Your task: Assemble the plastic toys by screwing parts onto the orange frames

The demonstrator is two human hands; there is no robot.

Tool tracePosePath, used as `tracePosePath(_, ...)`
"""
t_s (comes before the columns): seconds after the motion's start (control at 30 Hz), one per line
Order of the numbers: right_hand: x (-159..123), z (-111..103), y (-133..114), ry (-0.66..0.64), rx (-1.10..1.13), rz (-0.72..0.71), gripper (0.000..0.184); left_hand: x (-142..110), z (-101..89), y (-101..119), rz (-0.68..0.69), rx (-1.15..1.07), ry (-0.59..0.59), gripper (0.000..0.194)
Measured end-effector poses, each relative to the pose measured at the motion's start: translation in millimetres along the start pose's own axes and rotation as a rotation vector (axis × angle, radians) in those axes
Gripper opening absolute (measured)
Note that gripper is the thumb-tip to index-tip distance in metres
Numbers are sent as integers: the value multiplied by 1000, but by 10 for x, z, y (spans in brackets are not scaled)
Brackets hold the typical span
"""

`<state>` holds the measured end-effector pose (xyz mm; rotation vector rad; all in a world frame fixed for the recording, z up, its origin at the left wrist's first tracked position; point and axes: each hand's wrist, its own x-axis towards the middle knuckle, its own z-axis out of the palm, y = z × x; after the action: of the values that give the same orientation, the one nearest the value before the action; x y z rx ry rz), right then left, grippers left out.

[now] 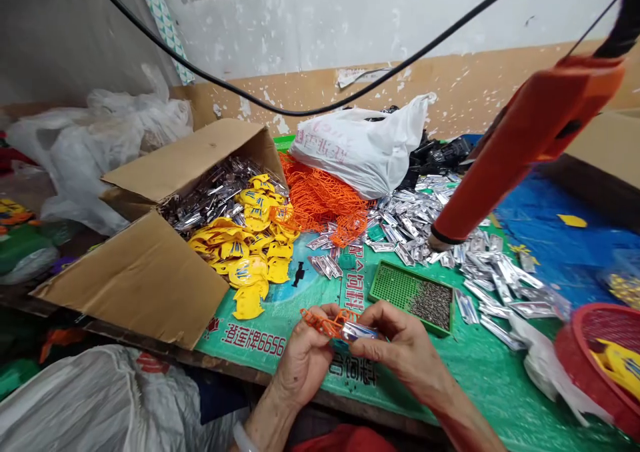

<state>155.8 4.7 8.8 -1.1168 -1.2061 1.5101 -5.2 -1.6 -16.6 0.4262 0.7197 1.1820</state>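
Observation:
Near the table's front edge, my left hand (305,359) pinches an orange openwork plastic piece (324,323) between thumb and fingers. Opposite it, my right hand (403,345) is closed on a small shiny silver part (358,332), which meets the orange piece or lies very near it. Fingers cover some of both parts. Just beyond the right hand lies a green tray (393,287) with many small dark screws (433,303) heaped at its right end. Loose silver parts (410,222) spread behind the tray, beside a pile of orange openwork pieces (320,189).
At left, a tipped cardboard box (145,272) spills yellow pieces (250,272). An orange-red power tool (505,152) hangs at right, its tip low over the silver parts. A white bag (355,149) sits at the back. A red basket (580,359) stands at front right.

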Motion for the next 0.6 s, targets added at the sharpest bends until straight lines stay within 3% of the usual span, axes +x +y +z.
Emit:
tracePosePath(0.07, -14, -41, -4, 9, -106, -66, 24, -8, -56, 14, 115, 224, 50, 32)
tracePosePath(0.13, -27, -92, -15, 9, -271, -179, 20, -40, -98, 82, 333, 558, 127, 47)
tracePosePath(0.2, -39, -130, -33, -10, -427, -308, 17, -91, -97, 194, 579, 998, 186, 49)
tracePosePath(0.23, -44, -138, -44, -26, -486, -374, 16, -117, -76, 255, 641, 1186, 136, 42)
tracePosePath(0.3, -48, -130, -66, -50, -561, -509, 16, -155, -3, 356, 584, 1374, -61, 40)
tracePosePath(0.4, -43, -76, -77, -62, -628, -694, 13, -163, 120, 419, 437, 1383, -286, 28)
tracePosePath(0.47, -43, -43, -61, -42, -700, -775, 10, -148, 168, 408, 381, 1325, -334, 15)
tracePosePath(0.6, -78, -55, -23, 98, -906, -854, 14, -135, 167, 347, 372, 1232, -325, 20)
